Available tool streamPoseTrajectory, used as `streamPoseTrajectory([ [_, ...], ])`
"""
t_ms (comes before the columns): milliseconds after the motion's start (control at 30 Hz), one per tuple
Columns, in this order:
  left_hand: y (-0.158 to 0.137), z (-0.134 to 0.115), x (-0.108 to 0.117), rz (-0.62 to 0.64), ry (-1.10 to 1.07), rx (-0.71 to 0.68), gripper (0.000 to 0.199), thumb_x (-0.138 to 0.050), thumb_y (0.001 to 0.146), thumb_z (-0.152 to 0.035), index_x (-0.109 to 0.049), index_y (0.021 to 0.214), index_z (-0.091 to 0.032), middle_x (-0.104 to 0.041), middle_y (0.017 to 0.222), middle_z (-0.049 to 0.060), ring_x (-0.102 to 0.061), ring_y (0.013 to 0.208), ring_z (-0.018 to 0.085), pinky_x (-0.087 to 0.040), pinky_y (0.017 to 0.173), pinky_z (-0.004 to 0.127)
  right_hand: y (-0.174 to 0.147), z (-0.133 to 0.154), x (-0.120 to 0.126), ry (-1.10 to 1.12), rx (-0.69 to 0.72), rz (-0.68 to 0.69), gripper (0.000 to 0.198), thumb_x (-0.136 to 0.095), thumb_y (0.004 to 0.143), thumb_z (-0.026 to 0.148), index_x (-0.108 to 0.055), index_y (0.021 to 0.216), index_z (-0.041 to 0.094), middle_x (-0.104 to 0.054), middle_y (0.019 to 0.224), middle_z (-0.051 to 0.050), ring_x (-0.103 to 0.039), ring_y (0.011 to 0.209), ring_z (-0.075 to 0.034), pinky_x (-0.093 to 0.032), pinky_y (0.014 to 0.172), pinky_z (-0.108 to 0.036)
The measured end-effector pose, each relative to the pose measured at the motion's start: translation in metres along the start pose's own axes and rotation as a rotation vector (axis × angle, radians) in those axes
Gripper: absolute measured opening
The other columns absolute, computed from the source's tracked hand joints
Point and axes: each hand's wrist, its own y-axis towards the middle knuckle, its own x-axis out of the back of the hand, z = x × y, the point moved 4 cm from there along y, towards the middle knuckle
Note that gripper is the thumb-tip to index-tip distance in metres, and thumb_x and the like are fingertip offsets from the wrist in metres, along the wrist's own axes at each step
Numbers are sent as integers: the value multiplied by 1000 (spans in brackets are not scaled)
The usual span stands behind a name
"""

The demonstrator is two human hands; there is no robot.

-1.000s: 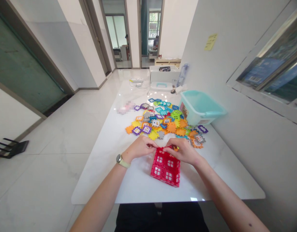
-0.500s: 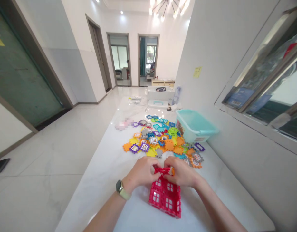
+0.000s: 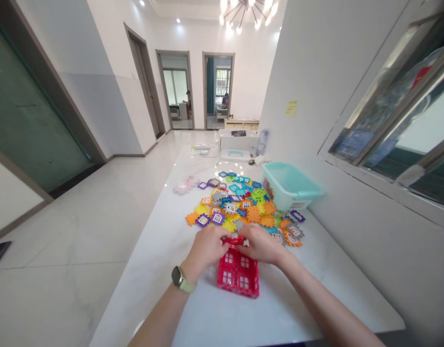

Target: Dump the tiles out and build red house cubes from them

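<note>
White glossy table [image 3: 225, 320]: at its middle, multicoloured cogged plastic tiles [image 3: 253, 215], apparently for easy reach; near its right edge, a teal plastic tub [image 3: 285, 195]. Toward its front, a red windowed plastic structure [image 3: 236, 270], far edge pinched by my left hand [image 3: 207, 246] and right hand [image 3: 260, 243], probably for steadiness.

White glossy table [image 3: 215, 318]; at far end, white box [image 3: 229, 142] with black item [image 3: 238, 133] on top; clear bottle [image 3: 263, 141] just right of box; nearer, white case [image 3: 229, 156] with turquoise handle [image 3: 235, 153]; pale cables [image 3: 203, 150] to left; yellow note [image 3: 291, 108] on right wall; framed window [image 3: 395, 115] farther right; behind table, wooden cabinet [image 3: 241, 124]; left doorway [image 3: 190, 72] with small, indistinct person [image 3: 188, 98]; right doorway [image 3: 232, 72] with second person [image 3: 225, 100] and teal curtain [image 3: 211, 89]; lit chandelier [image 3: 249, 10] overhead; green glass door [image 3: 30, 111] at far left
</note>
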Motion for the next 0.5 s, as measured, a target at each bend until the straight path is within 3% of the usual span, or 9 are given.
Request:
streamPoseTrajectory([
  [133,0,12,7,-45,70,62,20,-59,80,-19,-73,92,-28,-75,94,2,-67,90,22,-47,75,29,1,-18,3,255,-7,-80,22,-61,87,40,-66,88,18,-69,85,-4,-61,76,-17,-39,65,-25],
  [233,1,21,10,-75,53,96,21,-61,80,-19,-72,96,-27,-75,96,2,-67,90,22,-48,76,30,-3,-46,7,426,-88,-254,34,-47,95,47,-65,91,18,-67,81,-3,-59,71,-16,-40,62,-25],
  [333,3,26,10,-109,-33,78,22,-63,79,-21,-71,100,-24,-74,100,4,-67,93,21,-50,80,30,-7,-71,7,474,-181,-395,43,-38,98,48,-61,79,18,-62,70,-2,-56,66,-16,-39,60,-26],
  [500,5,23,4,-127,-153,26,25,-65,77,-19,-70,102,-22,-73,104,4,-67,96,21,-51,86,31,-4,-78,-3,386,-214,-418,37,-42,96,40,-57,71,18,-60,66,0,-53,61,-14,-36,58,-25],
])
